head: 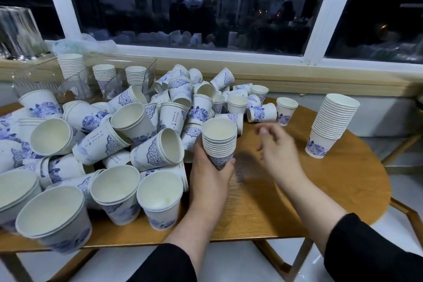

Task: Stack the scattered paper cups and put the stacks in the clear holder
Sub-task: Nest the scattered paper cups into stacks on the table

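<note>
Your left hand (211, 165) is wrapped around the base of a short stack of cups (219, 142), held upright with mouths up, just in front of the pile; your right hand (278, 144) hangs open and empty — motion-blurred — just to the right of that stack, fingers loosely spread. The nearest loose cups (262, 112) lie on their sides beyond the right hand, long axes roughly across the table (320, 178), so that hand looks the better placed to take one and drop it into the held stack. A taller finished stack (332, 125) stands alone at the right, well apart from the pile. The clear holder (68, 84) sits at the far left by the window — behind the heap of scattered cups (137, 130); three stacks (104, 74) stand in it already; it lies nearer your left side.
</note>
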Available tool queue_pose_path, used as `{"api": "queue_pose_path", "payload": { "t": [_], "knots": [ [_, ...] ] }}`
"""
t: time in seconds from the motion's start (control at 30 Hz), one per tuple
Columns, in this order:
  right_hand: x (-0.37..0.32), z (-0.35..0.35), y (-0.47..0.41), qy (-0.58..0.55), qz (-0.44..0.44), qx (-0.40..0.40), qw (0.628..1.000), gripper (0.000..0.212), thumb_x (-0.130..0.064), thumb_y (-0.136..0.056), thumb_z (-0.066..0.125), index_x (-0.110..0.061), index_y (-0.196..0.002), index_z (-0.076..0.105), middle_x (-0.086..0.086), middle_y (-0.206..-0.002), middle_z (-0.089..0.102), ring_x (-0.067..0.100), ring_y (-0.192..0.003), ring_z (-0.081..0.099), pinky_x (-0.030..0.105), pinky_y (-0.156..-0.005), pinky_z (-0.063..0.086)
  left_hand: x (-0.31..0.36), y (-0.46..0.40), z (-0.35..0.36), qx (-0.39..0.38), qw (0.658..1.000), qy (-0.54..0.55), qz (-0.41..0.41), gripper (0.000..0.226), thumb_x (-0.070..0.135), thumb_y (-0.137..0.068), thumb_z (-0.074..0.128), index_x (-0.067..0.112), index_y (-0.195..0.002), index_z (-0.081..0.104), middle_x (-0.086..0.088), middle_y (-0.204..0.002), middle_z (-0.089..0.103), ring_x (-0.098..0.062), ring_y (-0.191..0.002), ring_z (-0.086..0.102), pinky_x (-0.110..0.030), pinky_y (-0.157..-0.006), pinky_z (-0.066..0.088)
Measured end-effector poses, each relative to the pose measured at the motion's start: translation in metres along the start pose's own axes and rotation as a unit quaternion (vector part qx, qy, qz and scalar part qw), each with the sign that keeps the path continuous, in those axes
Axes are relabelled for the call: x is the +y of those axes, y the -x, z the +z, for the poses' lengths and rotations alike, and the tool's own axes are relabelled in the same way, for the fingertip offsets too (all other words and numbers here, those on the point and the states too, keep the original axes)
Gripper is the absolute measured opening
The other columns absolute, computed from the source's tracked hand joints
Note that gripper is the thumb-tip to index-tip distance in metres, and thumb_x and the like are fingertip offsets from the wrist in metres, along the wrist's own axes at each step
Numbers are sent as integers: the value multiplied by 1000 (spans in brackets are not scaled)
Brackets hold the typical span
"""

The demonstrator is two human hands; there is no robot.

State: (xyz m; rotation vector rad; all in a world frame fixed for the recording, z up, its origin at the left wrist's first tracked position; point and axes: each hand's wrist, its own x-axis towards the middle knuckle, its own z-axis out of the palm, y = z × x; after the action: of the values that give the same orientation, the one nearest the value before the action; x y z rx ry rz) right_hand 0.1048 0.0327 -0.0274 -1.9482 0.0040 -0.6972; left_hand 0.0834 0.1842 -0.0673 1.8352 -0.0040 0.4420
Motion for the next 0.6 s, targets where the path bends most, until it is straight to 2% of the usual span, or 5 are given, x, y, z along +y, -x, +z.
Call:
{"api": "queue_pose_path", "payload": {
  "t": [0.1,0.2,0.33,0.5,0.6],
  "knots": [
    [24,18,11,27,32,-133,990,20,-7,-100,49,-17,-111,63,-7,-99,68,-10,-83,59,11,-77,43,1,0,0,13,1000,9,-10,84,18,-78,83,15,-147,36,-3,-142,56,-18,-131,50,-26,-107,37],
    [27,31,9,-3,21,-177,984,30,-7,-99,51,-19,-125,59,-5,-122,67,-4,-107,61,16,-93,44,1,-1,1,10,1000,11,-4,82,17,-78,82,18,-146,37,0,-141,57,-14,-129,51,-20,-104,36],
    [27,43,4,82,-3,-194,978,31,-12,-96,52,-25,-121,65,-5,-117,71,11,-105,64,27,-85,48,-2,-2,2,-3,1000,-4,2,88,20,-79,81,19,-152,32,2,-147,53,-14,-135,48,-29,-110,38],
    [25,36,6,8,38,-92,995,24,-14,-91,64,-36,-90,73,-20,-82,74,-1,-77,66,29,-75,52,-2,-2,0,-6,1000,-18,19,92,20,-80,79,21,-156,27,2,-154,45,-14,-141,41,-38,-116,35],
    [20,18,13,-27,41,10,999,23,-12,-91,67,-34,-90,69,-20,-70,68,-4,-63,59,28,-66,45,-1,-1,0,-10,999,-18,28,88,20,-79,80,21,-153,33,2,-151,48,-13,-139,42,-34,-116,34]
  ]
}}
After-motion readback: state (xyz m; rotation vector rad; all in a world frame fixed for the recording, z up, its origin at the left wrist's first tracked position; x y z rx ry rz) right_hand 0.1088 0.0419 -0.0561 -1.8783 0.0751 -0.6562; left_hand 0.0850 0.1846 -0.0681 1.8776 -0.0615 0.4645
